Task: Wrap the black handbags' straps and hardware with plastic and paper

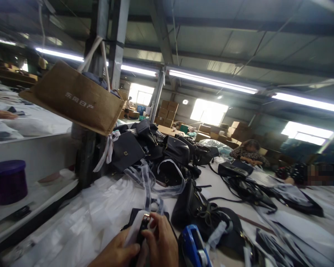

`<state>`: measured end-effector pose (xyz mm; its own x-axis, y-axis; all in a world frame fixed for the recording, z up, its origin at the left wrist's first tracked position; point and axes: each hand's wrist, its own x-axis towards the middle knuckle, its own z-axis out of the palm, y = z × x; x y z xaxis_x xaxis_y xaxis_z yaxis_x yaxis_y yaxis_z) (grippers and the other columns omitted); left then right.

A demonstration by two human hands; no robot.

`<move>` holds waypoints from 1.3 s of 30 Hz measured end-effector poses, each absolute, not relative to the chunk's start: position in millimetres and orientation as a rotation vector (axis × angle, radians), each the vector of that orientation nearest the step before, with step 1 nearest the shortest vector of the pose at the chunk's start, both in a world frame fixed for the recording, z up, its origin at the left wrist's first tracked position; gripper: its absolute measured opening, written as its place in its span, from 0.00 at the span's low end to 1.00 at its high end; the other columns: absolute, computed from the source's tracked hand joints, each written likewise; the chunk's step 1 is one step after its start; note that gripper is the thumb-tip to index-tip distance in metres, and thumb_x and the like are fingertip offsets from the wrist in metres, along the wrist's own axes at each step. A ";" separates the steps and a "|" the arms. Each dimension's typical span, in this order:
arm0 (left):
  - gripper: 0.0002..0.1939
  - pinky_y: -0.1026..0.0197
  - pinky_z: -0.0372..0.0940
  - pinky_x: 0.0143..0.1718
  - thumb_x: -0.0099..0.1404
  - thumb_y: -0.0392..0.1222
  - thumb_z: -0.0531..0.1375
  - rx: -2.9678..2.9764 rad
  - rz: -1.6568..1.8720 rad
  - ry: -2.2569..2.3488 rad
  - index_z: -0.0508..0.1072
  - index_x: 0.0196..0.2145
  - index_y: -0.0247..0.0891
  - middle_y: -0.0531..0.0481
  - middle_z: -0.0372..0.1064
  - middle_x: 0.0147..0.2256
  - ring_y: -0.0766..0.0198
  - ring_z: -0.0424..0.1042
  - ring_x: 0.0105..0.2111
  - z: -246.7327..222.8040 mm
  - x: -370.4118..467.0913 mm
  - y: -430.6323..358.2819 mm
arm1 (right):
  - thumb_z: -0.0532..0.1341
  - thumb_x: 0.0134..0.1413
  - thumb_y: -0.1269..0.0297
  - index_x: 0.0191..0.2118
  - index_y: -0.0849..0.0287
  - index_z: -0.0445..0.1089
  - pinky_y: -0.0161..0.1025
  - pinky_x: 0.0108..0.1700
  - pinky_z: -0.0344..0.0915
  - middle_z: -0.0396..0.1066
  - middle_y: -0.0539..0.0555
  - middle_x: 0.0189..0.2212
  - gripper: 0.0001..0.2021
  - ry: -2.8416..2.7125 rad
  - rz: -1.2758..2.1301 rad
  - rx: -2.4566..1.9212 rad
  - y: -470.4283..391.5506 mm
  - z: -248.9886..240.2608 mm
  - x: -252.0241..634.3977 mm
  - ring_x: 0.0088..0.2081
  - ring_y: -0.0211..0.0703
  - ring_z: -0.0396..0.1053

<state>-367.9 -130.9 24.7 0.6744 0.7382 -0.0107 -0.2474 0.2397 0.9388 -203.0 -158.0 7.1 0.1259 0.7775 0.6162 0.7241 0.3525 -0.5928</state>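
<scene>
At the bottom middle of the head view, both my hands are closed on a black strap [140, 237] with a gold-coloured buckle [146, 216]. My left hand [117, 250] pinches the strap and a whitish wrapping strip [133, 231] from the left. On the other side, my right hand [164, 237] has its fingertips close to the buckle. Part of a black bag lies just behind them, mostly hidden. A blue tool, perhaps a tape dispenser [193, 243], rests right of my right hand. Black handbags [187, 204] lie beyond it, one with a tied cord.
White wrapping sheets [100, 207] pile up at left. Black bags [175, 148] are heaped ahead beside a post [93, 159] with a brown bag [80, 96] hanging from it. A purple tub [8, 181] stands on the left shelf. Co-workers [250, 152] sit across the table.
</scene>
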 end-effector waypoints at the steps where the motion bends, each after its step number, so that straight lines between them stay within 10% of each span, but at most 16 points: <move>1: 0.30 0.54 0.66 0.41 0.57 0.47 0.64 1.136 0.713 0.542 0.69 0.55 0.34 0.45 0.76 0.33 0.52 0.73 0.35 20.6 -368.1 -130.5 | 0.60 0.57 0.61 0.50 0.51 0.68 0.37 0.35 0.67 0.70 0.51 0.34 0.15 -1.593 0.067 -1.385 -158.0 5.4 -204.2 0.34 0.45 0.70; 7: 0.32 0.51 0.67 0.43 0.59 0.52 0.62 1.115 0.701 0.609 0.67 0.57 0.33 0.44 0.76 0.31 0.53 0.74 0.33 3.3 -367.3 -128.3 | 0.63 0.49 0.65 0.60 0.53 0.61 0.42 0.42 0.69 0.65 0.58 0.55 0.30 -1.417 0.098 -1.426 -156.7 0.1 -207.7 0.43 0.50 0.70; 17: 0.26 0.44 0.58 0.57 0.56 0.54 0.65 1.048 0.806 0.561 0.76 0.48 0.36 0.40 0.76 0.45 0.41 0.67 0.54 8.1 -359.7 -133.6 | 0.67 0.45 0.66 0.57 0.58 0.65 0.40 0.40 0.72 0.73 0.58 0.48 0.30 -1.219 0.714 -1.387 -151.1 7.9 -193.4 0.42 0.51 0.73; 39: 0.27 0.51 0.66 0.47 0.56 0.58 0.64 0.985 0.926 0.609 0.76 0.44 0.34 0.41 0.78 0.38 0.46 0.73 0.44 6.1 -338.3 -138.9 | 0.66 0.47 0.65 0.53 0.58 0.64 0.42 0.46 0.68 0.75 0.56 0.43 0.25 -1.080 0.979 -1.100 -156.3 29.0 -204.4 0.45 0.50 0.73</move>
